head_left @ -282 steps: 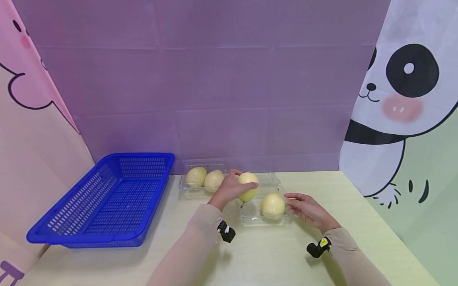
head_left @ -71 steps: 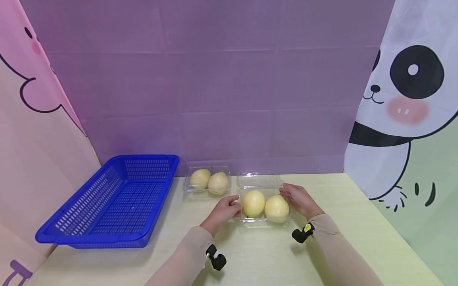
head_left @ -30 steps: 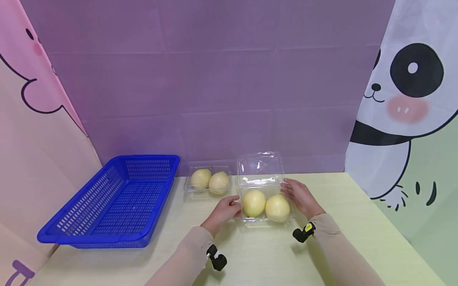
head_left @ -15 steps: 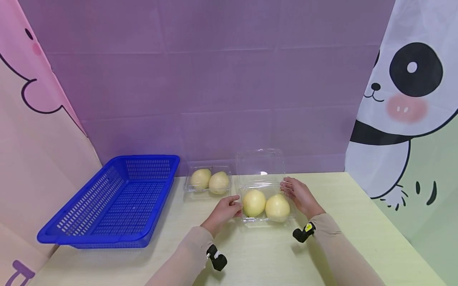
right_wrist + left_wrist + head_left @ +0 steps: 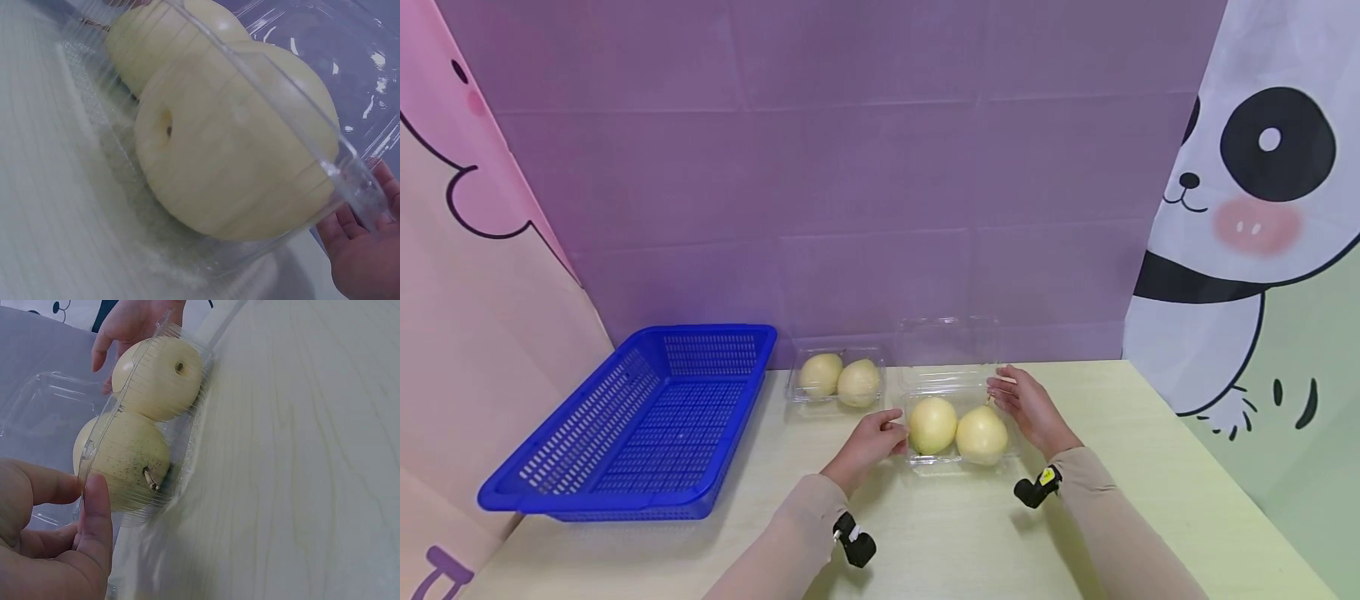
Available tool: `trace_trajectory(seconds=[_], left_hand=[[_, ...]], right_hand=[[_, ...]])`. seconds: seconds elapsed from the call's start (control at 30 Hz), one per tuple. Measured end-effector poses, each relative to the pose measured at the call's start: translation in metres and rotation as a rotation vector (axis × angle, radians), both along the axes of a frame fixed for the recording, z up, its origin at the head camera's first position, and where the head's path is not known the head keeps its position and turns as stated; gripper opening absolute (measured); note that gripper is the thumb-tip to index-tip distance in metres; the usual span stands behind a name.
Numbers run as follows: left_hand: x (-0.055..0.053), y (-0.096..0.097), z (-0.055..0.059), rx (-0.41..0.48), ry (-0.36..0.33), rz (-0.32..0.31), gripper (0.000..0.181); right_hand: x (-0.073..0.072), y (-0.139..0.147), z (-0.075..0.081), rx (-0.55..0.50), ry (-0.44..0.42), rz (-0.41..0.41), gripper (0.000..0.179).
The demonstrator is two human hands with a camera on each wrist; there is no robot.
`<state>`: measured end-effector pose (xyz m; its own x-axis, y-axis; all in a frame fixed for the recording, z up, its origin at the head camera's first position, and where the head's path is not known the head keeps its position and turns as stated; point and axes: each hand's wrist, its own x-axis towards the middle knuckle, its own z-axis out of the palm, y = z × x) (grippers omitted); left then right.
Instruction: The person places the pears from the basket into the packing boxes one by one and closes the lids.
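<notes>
Two pale yellow pears (image 5: 932, 426) sit side by side in a clear plastic clamshell box (image 5: 955, 461) on the table. Its lid (image 5: 949, 343) stands raised at the back, leaning away. At the box's left end my left hand (image 5: 867, 447) pinches the rim between thumb and finger, plain in the left wrist view beside the stemmed pear (image 5: 122, 456). By the right back corner is my right hand (image 5: 1033, 412), its fingers extended along the box's end near the lid hinge. In the right wrist view that hand (image 5: 369, 262) shows partly behind the box edge.
A second clear box (image 5: 793, 393) with two pears (image 5: 858, 383) stands behind and left, near the purple backdrop (image 5: 865, 167). A large blue basket (image 5: 700, 492) takes up the table's left side. Bare tabletop (image 5: 940, 533) lies in front.
The pear my left hand held has gone into the box, and that hand has moved to the rim. The lid has swung up, then tipped slightly back. My right fingers have risen slightly.
</notes>
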<state>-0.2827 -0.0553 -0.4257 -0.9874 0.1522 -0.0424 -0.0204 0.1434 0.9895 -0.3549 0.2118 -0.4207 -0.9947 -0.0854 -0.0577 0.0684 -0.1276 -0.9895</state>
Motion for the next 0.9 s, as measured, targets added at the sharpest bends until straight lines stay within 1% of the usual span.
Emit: trace_trajectory(seconds=[0.27, 0.53, 0.77, 0.9], left_hand=[[-0.0007, -0.0002, 0.0008, 0.005, -0.003, 0.0, 0.05], [0.0001, -0.0006, 0.0001, 0.026, 0.01, -0.007, 0.049], [0.0014, 0.0006, 0.0007, 0.009, 0.023, -0.014, 0.049], [0.0001, 0.0003, -0.0002, 0.011, 0.016, -0.013, 0.049]], right_hand=[[0.0009, 0.0014, -0.0014, -0.003, 0.01, 0.019, 0.055], [0.0026, 0.0057, -0.0028, -0.012, 0.005, 0.022, 0.048], [0.0046, 0.0083, -0.0042, -0.007, 0.003, 0.022, 0.046], [0.0053, 0.0089, -0.0048, -0.009, 0.003, 0.023, 0.037]])
